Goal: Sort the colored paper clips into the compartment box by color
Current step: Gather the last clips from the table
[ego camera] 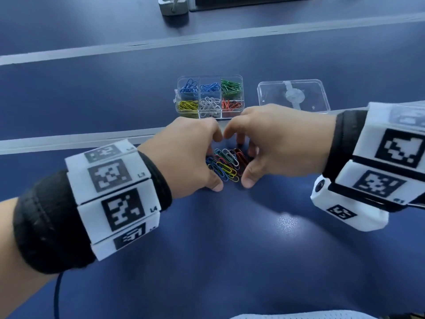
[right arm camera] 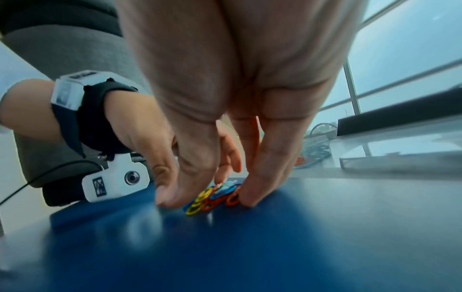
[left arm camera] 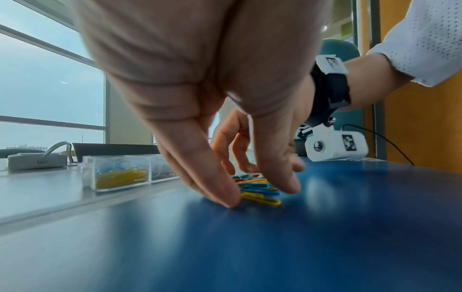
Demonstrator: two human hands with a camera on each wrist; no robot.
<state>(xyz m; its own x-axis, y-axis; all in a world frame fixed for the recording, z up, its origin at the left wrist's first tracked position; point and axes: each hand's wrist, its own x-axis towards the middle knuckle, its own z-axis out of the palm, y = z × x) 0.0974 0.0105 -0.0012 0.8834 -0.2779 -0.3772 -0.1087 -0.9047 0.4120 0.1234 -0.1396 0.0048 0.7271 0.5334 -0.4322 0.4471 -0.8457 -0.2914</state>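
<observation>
A small heap of mixed paper clips [ego camera: 226,164] (blue, yellow, red, green, silver) lies on the blue table. My left hand [ego camera: 204,162] and right hand [ego camera: 247,164] cup it from either side, fingertips down on the table, holding nothing. The left wrist view shows my left hand [left arm camera: 258,188] with thumb and a finger straddling the heap [left arm camera: 262,198]. In the right wrist view my right hand [right arm camera: 210,195] brackets the clips [right arm camera: 212,200] the same way. The clear compartment box [ego camera: 210,77] stands just beyond, holding blue, green, yellow, silver and red clips in separate cells.
The box's clear lid [ego camera: 293,95] lies flat to the right of the box. A grey strip [ego camera: 69,141] crosses the table just under the box. A grey device [ego camera: 173,5] and a dark base sit at the far edge.
</observation>
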